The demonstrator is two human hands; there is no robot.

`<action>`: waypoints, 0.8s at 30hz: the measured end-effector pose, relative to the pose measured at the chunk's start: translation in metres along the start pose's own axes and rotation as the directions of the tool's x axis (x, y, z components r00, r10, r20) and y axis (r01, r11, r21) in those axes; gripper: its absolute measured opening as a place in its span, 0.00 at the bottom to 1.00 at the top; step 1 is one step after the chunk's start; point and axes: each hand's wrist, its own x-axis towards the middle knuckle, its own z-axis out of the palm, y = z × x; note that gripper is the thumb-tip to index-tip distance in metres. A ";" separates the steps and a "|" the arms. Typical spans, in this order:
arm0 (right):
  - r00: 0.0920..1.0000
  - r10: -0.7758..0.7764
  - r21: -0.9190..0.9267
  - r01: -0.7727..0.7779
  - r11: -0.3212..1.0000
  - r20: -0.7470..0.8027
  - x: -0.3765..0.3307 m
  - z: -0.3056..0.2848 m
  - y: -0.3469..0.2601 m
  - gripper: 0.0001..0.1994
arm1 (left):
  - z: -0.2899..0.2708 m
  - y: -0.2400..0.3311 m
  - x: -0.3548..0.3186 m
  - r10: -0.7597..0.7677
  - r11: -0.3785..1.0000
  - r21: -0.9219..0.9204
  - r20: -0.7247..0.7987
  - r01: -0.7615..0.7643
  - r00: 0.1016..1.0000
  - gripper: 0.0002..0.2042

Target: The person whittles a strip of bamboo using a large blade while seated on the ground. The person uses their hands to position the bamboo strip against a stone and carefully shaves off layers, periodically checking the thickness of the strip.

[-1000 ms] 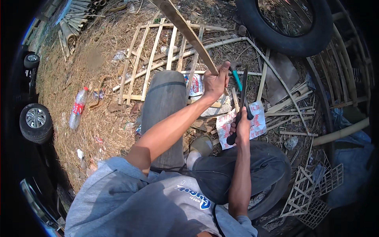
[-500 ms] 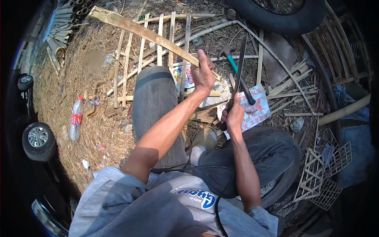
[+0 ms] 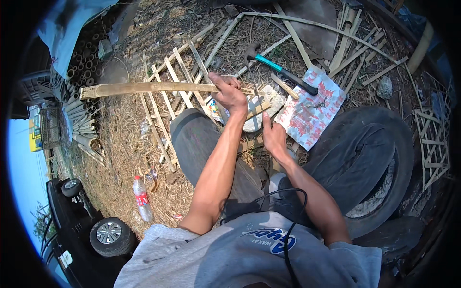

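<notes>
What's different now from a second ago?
The left hand has swung the wooden strip from pointing up to pointing left. The right hand brought the knife left, closer to the strip. Both keep hold. The view turned, but the hammer and bottle stayed put.

bright sunlight falls across straw-strewn ground (image 3: 120, 180); a dark vehicle (image 3: 77, 233) stands at eight o'clock, blue sky (image 3: 23, 168) shows at nine, a pale blue sheet (image 3: 72, 29) at ten.

a red-labelled bottle (image 3: 142, 199) on dry grass (image 3: 117, 178) near a dark vehicle (image 3: 77, 228), and a yellow shape (image 3: 35, 136), perhaps a truck
</notes>
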 end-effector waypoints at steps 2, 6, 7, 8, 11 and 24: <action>0.998 0.067 0.040 -0.068 0.997 0.020 0.000 0.009 0.017 0.40 | 0.000 -0.002 -0.002 0.053 0.996 0.077 0.026 -0.055 0.998 0.30; 0.996 0.085 0.048 -0.084 0.995 -0.024 0.015 0.017 0.044 0.41 | 0.006 -0.003 0.001 -0.007 0.996 0.086 -0.183 0.024 0.983 0.30; 0.994 0.109 0.047 -0.109 0.993 0.011 0.016 0.017 0.037 0.40 | 0.000 0.001 0.001 0.046 0.993 0.112 -0.130 -0.032 0.990 0.31; 0.997 0.038 0.002 -0.038 0.999 -0.066 0.013 0.021 0.030 0.41 | -0.001 0.002 0.002 0.010 0.999 0.054 -0.125 -0.003 0.992 0.31; 0.998 -0.069 0.060 0.068 0.996 0.012 -0.002 0.013 0.004 0.41 | 0.003 0.002 -0.001 0.061 0.995 0.090 -0.114 -0.051 0.992 0.31; 0.995 0.076 0.044 -0.073 0.996 -0.064 0.003 0.029 0.013 0.43 | -0.003 -0.006 -0.001 -0.026 0.994 0.099 -0.204 0.047 0.979 0.28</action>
